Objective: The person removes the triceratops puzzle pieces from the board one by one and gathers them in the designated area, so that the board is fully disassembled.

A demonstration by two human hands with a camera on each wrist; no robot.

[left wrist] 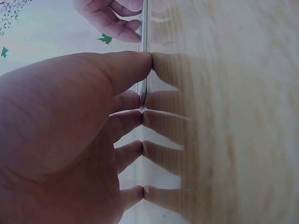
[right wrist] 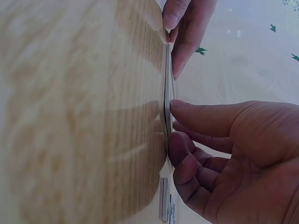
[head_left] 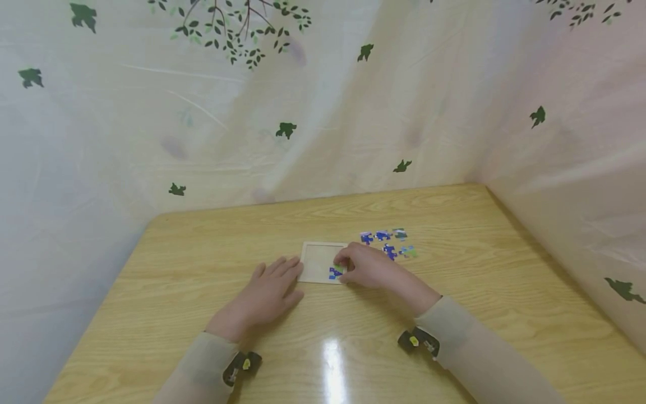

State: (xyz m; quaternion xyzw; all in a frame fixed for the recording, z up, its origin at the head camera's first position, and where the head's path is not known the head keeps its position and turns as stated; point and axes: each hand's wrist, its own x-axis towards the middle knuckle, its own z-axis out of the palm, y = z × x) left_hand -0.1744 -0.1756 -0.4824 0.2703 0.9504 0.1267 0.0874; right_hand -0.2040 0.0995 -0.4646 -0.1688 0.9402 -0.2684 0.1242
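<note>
A shallow wooden puzzle tray [head_left: 317, 259] lies flat on the table, with blue and green jigsaw pieces [head_left: 334, 273] in its near right corner. My right hand [head_left: 370, 266] is over that corner, its thumb and curled fingers on either side of a jigsaw piece, pinching it low in the tray. In the right wrist view, the right thumb [right wrist: 201, 114] meets the tray's thin edge [right wrist: 167, 79]; the piece itself is hidden there. My left hand [head_left: 267, 294] rests with fingers spread, its fingertips touching the table and the tray's left side.
Right of the tray, beyond my right hand, several loose jigsaw pieces [head_left: 383, 235] lie on the wooden table [head_left: 212, 241]. A pale curtain [head_left: 323, 112] with leaf and bird prints hangs along the table's back and right edges.
</note>
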